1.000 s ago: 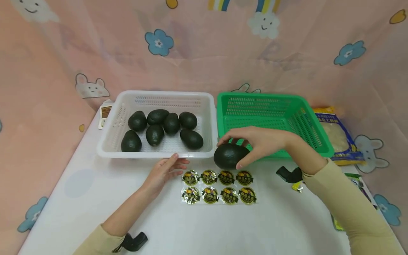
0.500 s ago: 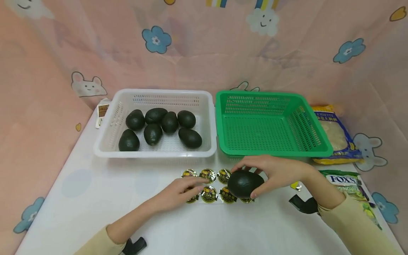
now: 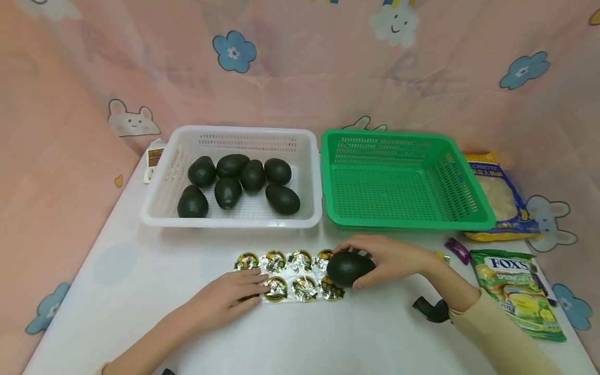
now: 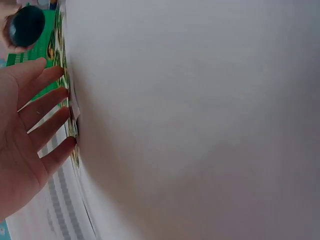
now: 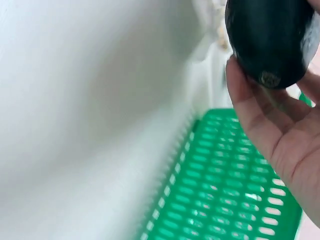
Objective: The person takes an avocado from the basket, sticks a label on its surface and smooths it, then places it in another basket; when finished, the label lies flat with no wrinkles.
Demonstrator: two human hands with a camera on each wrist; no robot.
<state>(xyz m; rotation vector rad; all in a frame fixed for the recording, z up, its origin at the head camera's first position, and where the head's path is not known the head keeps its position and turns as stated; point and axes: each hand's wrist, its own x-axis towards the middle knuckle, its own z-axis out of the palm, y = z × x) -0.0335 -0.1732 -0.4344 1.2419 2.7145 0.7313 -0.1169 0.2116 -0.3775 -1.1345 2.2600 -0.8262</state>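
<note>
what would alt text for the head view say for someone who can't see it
A person's right hand holds a dark avocado over the right end of a sticker sheet on a white table, while the left hand rests flat on the sheet's left end. Behind sit a white basket with seven avocados and an empty green basket.

A white tabletop (image 3: 140, 291) fills the lower view, lit evenly and brightly. Behind its far edge and along its left and right edges hangs a pink cloth backdrop (image 3: 304, 88), creased in places, printed with blue flowers (image 3: 234, 51), white smiling clouds (image 3: 392, 22) and white mouse faces (image 3: 133, 121). Its 3 sides enclose the tabletop.
</note>
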